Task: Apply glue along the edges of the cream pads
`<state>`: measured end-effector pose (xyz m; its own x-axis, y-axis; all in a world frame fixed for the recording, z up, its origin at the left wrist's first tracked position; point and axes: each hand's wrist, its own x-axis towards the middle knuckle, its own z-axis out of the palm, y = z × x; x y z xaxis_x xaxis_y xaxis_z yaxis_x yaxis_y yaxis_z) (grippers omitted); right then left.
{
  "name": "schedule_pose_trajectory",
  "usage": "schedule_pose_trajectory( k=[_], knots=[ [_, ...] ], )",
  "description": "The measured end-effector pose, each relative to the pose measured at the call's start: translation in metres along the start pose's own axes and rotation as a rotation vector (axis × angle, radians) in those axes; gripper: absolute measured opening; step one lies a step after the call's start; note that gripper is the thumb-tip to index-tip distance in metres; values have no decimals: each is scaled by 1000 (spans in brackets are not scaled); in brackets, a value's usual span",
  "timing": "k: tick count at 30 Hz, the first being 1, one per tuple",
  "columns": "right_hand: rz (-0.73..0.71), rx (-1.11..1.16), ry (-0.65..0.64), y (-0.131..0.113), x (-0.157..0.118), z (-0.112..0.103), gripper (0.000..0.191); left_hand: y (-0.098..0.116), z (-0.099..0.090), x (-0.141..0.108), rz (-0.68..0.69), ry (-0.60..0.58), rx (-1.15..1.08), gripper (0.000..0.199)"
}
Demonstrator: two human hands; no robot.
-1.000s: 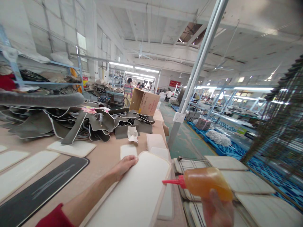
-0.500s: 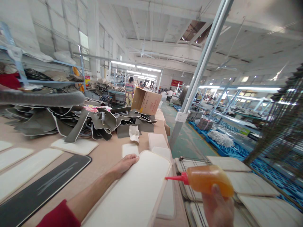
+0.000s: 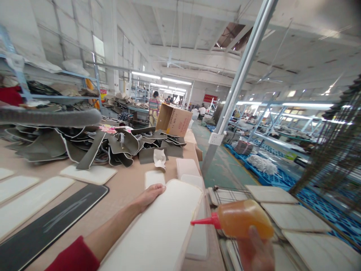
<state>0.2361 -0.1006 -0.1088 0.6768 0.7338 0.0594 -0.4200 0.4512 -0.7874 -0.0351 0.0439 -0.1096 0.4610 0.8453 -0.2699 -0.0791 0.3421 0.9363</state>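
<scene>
My left hand [image 3: 152,195] grips the far left edge of a long white panel [image 3: 158,222] with rounded corners, holding it tilted above the table. In my right hand [image 3: 258,246] is a squeeze bottle [image 3: 245,218] of amber liquid, likely glue, lying on its side. Its red nozzle [image 3: 204,221] points left, and the tip meets the panel's right edge. A thin yellowish line runs along that edge near the tip. Left of my forearm lies a long black panel [image 3: 56,226] with a pale border and grey scribbles.
Grey-green pieces with white edging [image 3: 121,146] are heaped across the table behind, beside a cardboard box [image 3: 176,120]. More white panels [image 3: 34,203] lie at left; others sit on a wire rack [image 3: 293,216] at right. A metal post [image 3: 225,116] rises beside the table.
My right hand has drawn the bottle slightly left and towards me, so the nozzle tip has slid along the panel's right edge. My left hand keeps its hold on the panel.
</scene>
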Motion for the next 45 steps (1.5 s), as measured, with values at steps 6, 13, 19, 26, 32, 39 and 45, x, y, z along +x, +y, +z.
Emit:
schedule_pose_trajectory(
  k=[6,13,19,26,32,39,45],
  knots=[
    [-7,-9,1,0,-6,1,55,-1,1,5,-13,26,-18,46],
    [60,46,50,-7,-13,9,60,-4,0,14,-21,58,-46,45],
    [78,28,77,-6,-16,6,50,-7,-1,23,-32,62,-48,35],
    [80,18,33,-3,-14,0,41,-9,-4,31,-42,69,-81,27],
    [79,21,46,-3,-14,1,50,-11,-9,43,-40,111,-87,22],
    [35,-28,-17,-3,-15,-5,58,-10,-12,57,-47,146,-105,16],
    [-4,-108,-71,0,-11,-15,57,-10,-12,66,-78,166,-154,12]
  ],
)
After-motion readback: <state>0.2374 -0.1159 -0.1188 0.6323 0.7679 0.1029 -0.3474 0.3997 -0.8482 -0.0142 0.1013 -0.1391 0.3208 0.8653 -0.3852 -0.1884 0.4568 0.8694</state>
